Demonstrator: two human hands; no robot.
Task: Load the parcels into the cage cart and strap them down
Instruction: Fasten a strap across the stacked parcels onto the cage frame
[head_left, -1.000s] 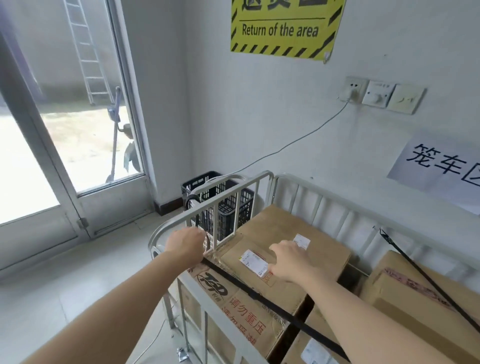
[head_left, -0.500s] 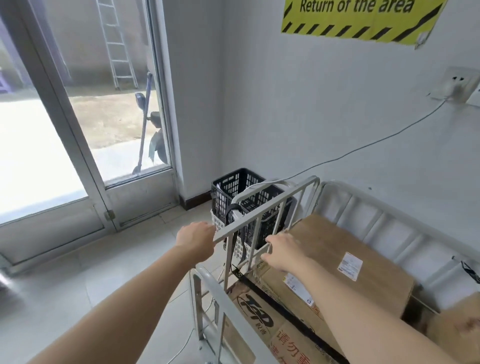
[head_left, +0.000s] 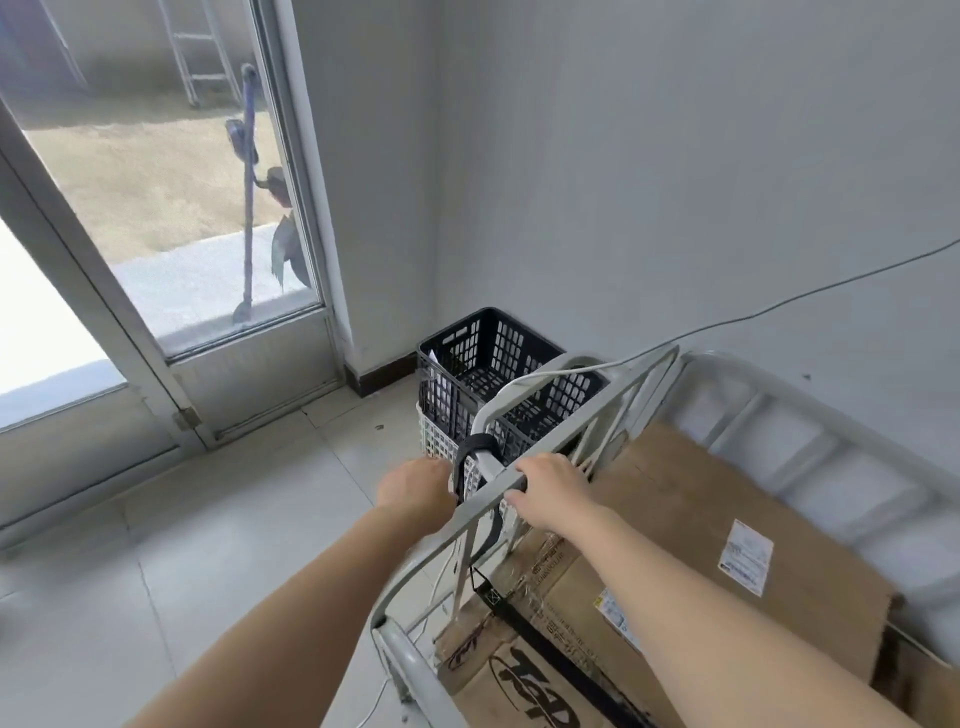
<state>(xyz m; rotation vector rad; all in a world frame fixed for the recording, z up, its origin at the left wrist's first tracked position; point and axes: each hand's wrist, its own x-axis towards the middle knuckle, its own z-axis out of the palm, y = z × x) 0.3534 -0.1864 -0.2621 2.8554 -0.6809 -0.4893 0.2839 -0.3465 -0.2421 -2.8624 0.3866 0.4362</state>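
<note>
Fastening the black strap (head_left: 540, 631) at the corner of the cage cart (head_left: 571, 415) looks to be the step in hand, since the parcels (head_left: 691, 525) already lie packed inside the rails. The right hand (head_left: 550, 486) has its grip curled over the cart's top rail, fingers wrapped round the bar from above, while the left hand (head_left: 415, 491) reaches in from outside the rail with its fingers hidden behind the loop of strap (head_left: 475, 457) that wraps the curved handle post; whether that grip has the webbing pinched I cannot tell. To do this well, I'd judge the right hand should brace the rail while the left draws the slack out, so the band lies flat and taut over the printed parcel (head_left: 524, 670) without twisting. The strap runs down from just below the hands and diagonally across the near boxes, so its anchored end sits between the two grips. A black crate (head_left: 485, 358) stands on the floor just beyond the cart, clear of the work.
</note>
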